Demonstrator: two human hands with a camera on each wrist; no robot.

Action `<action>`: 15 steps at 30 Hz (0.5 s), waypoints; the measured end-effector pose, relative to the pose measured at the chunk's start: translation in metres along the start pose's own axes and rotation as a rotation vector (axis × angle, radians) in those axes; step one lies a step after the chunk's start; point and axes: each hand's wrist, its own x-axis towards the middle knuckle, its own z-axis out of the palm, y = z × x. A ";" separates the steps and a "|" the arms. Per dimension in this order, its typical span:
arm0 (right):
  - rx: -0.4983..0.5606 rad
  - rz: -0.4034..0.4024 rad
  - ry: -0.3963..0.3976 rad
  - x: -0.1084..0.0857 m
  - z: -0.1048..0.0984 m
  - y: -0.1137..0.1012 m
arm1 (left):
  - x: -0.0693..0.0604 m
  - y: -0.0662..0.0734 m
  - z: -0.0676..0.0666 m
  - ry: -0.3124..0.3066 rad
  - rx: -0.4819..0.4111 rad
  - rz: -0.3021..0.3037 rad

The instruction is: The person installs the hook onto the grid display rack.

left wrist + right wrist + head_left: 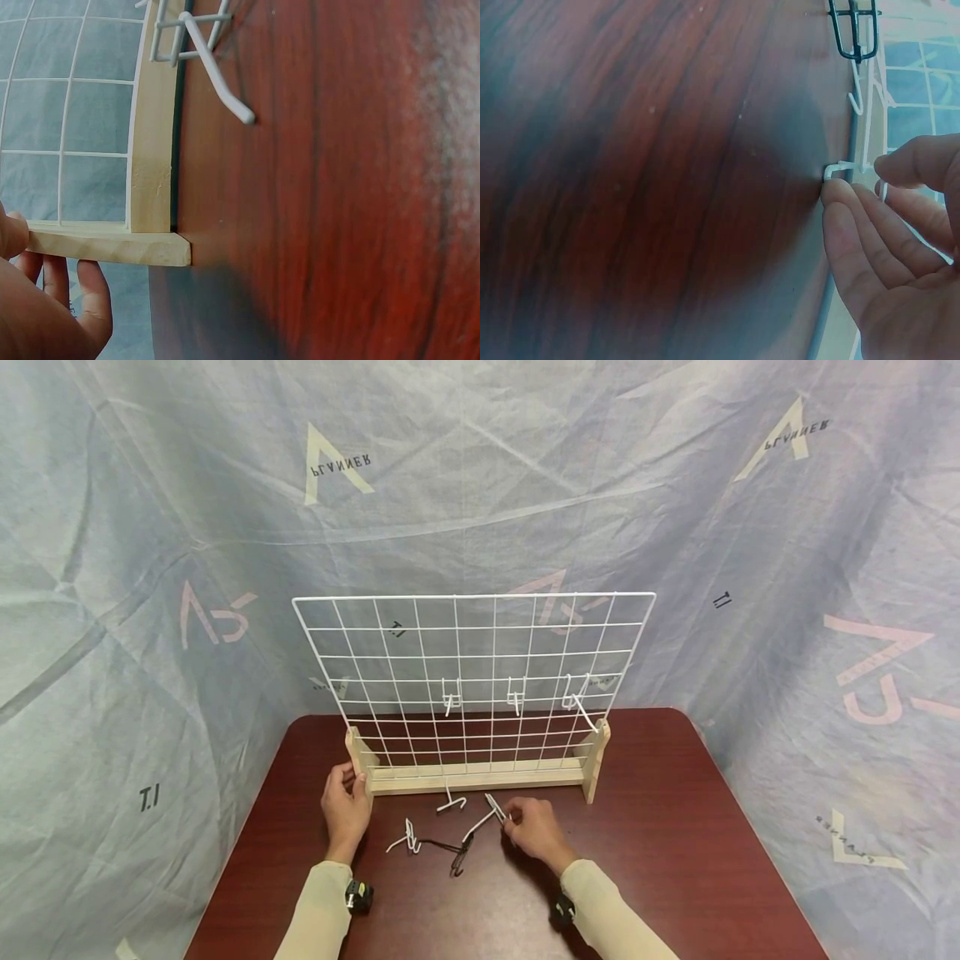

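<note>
A white wire grid [476,597] stands upright in a wooden stand [487,781]. My left hand [347,808] grips the stand's left end piece [112,247], thumb on one side and fingers on the other. In front of the base my right hand [538,832] pinches a white wire hook [492,812] between thumb and fingers. The hook's long prong points toward a black hook [459,858] on the table; whether they touch I cannot tell. White hooks [451,702], [515,698] and a longer-pronged hook [573,702] hang on the grid.
On the dark red table [667,827], one loose white hook [451,804] lies by the base and another white hook [410,837] lies left of the black one. Printed grey sheeting [465,468] surrounds the table at the back and sides.
</note>
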 end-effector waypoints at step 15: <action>-0.088 -0.074 0.062 0.001 -0.004 0.004 | -0.001 -0.001 -0.001 -0.032 0.002 -0.014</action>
